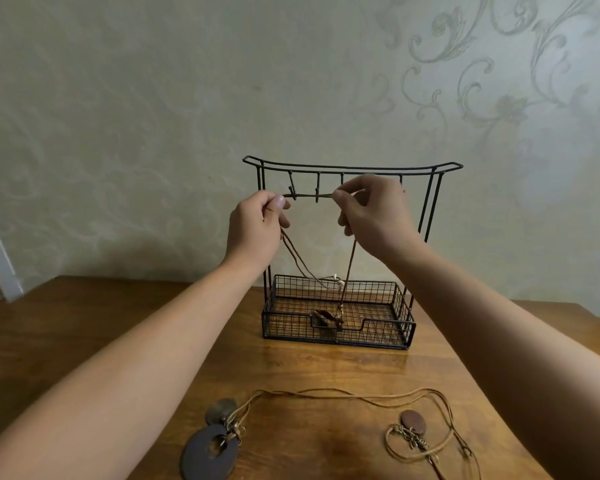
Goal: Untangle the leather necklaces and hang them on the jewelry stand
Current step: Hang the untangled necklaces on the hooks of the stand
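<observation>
1. Left hand [257, 223] and right hand [371, 213] each pinch the dark cord [312, 196], stretched taut across the hooks of the jewelry stand [430, 209].
2. Cord looks limp and light; its pendant [326, 320] lies in the basket. Best held near the hooks.
3. Tangled necklaces [326, 396] wait on the table [84, 323]; hook spacing is tight.

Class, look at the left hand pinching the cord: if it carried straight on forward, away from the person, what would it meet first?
Probably the leftmost hook of the jewelry stand, just beyond the left hand, which pinches the leather cord; depth is unclear.
</observation>
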